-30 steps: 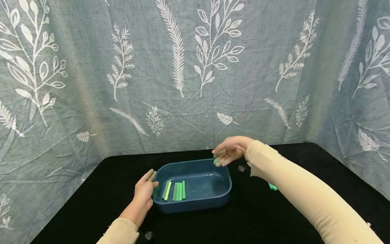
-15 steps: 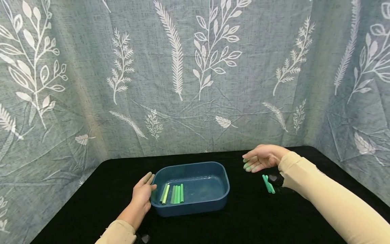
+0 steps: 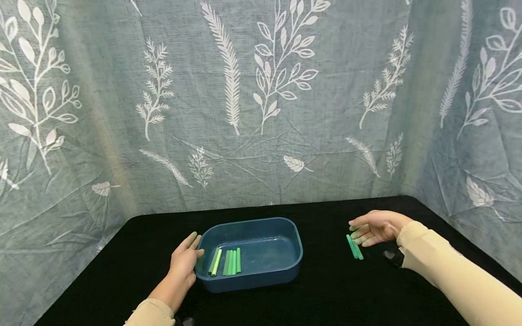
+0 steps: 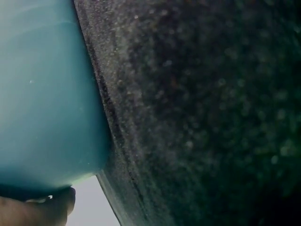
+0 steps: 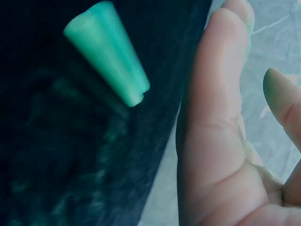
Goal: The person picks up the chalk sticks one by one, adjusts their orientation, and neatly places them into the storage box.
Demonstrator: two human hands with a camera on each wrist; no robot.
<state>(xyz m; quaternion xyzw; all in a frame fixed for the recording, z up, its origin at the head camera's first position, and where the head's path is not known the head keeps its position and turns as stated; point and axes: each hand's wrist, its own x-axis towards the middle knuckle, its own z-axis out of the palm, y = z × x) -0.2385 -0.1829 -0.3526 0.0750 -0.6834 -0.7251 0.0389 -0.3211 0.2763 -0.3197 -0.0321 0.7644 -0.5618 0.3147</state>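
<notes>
My left hand [image 3: 182, 262] holds the left side of a dark blue rectangular tub [image 3: 271, 277], its thumb over the rim and its fingers along the outside. In the left wrist view a fingertip [image 4: 68, 200] meets the tub's wall [image 4: 51, 103]. Several green chalk sticks [image 3: 232, 262] lie side by side at the tub's left end, one of them more yellowish. My right hand [image 3: 377, 228], fingers extended and tips dusted green, hovers beside two loose green chalk sticks [image 3: 352, 246]. These sticks [image 5: 108, 52] lie apart from the fingers in the right wrist view.
Black cloth [image 3: 322, 290] covers the table. A grey-blue curtain [image 3: 253, 172] with white leaf prints hangs behind it and at both sides. The tub's right part shows its bare floor.
My right hand has moved from the tub's far right corner, rightward and down, to the loose chalk sticks. My left hand stays at the tub's left side.
</notes>
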